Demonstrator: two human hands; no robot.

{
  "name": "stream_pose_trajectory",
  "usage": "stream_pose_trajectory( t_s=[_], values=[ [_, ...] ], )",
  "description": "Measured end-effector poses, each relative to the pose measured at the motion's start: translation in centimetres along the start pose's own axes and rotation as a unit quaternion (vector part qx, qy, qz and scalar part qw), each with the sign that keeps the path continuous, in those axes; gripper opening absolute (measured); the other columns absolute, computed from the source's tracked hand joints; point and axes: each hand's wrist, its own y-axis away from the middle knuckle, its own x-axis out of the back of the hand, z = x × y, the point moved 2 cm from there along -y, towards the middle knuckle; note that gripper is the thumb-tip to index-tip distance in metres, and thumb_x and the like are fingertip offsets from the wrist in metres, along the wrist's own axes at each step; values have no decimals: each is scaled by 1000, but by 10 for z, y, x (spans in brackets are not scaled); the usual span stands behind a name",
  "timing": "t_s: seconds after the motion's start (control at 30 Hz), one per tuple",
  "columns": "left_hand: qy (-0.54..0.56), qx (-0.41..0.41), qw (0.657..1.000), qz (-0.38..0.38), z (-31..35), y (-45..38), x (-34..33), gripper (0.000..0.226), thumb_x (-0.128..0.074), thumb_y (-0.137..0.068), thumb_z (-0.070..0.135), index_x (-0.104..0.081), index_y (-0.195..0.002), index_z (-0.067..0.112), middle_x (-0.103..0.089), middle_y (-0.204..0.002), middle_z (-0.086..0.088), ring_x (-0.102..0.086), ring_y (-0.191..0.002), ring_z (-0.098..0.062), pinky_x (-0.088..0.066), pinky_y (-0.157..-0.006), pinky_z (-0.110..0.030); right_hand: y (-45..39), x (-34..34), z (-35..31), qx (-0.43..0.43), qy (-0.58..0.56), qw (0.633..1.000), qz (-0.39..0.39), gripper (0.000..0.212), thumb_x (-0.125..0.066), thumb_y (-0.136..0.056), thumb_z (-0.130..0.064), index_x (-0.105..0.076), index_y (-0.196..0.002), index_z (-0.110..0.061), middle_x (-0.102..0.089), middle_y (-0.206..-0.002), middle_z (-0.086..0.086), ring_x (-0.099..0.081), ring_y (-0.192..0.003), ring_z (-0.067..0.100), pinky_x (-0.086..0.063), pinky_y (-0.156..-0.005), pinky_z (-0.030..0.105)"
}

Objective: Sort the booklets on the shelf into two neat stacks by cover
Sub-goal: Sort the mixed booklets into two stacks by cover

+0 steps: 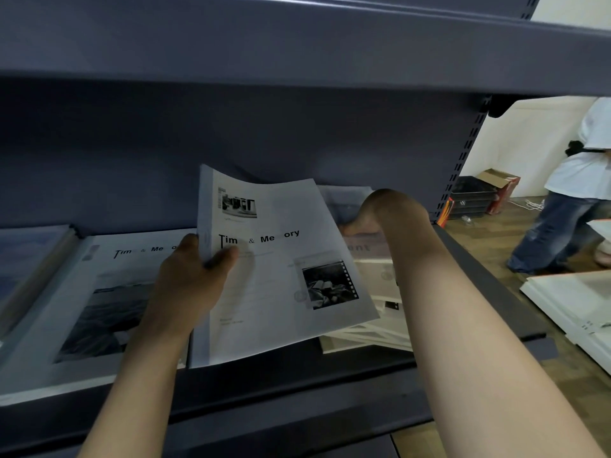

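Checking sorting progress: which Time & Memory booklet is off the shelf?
The curled one pinched in the left hand; its twin lies flat at left.

A white "Time & Memory" booklet is tilting above the dark shelf, its far corner curling. A matching booklet is lying flat left of it; a fanned, untidy pile is sitting right.

A booklet is held above the shelf between the hands. A stack lies left of the left hand; a loose pile lies under the right hand.
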Motion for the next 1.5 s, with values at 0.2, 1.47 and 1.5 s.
stream_pose_trajectory(
  t_s=[0.2,1.47,1.5],
  values=[
    [4,2,1000,-12,-2,-3,2,40,-54,-91,37,-52,-115,6,-58,-90,3,-45,-67,-6,-31,-54,-20,-6,-6,3,-32,-61,998,4,94,-75,-55,-66,-48,-131,-17,-49,-134,8,-45,-123,37,-38,-101,44],
    [-140,79,987,-6,-159,-60,133,39,-59,-87,39,-60,-106,5,-65,-97,-12,-61,-93,-31,-39,-69,-28,76,-85,-130,225,-40,927,298,37,-36,-101,-32,-41,-137,-25,-62,-113,9,-59,-103,32,-37,-68,31],
    [-153,69,986,4,-158,-60,133,40,-60,-86,41,-61,-103,5,-65,-92,-11,-61,-88,-30,-39,-64,-27,77,-87,-130,223,-41,927,298,37,-36,-101,-32,-42,-137,-25,-62,-111,9,-60,-102,32,-38,-67,31]
  ],
)
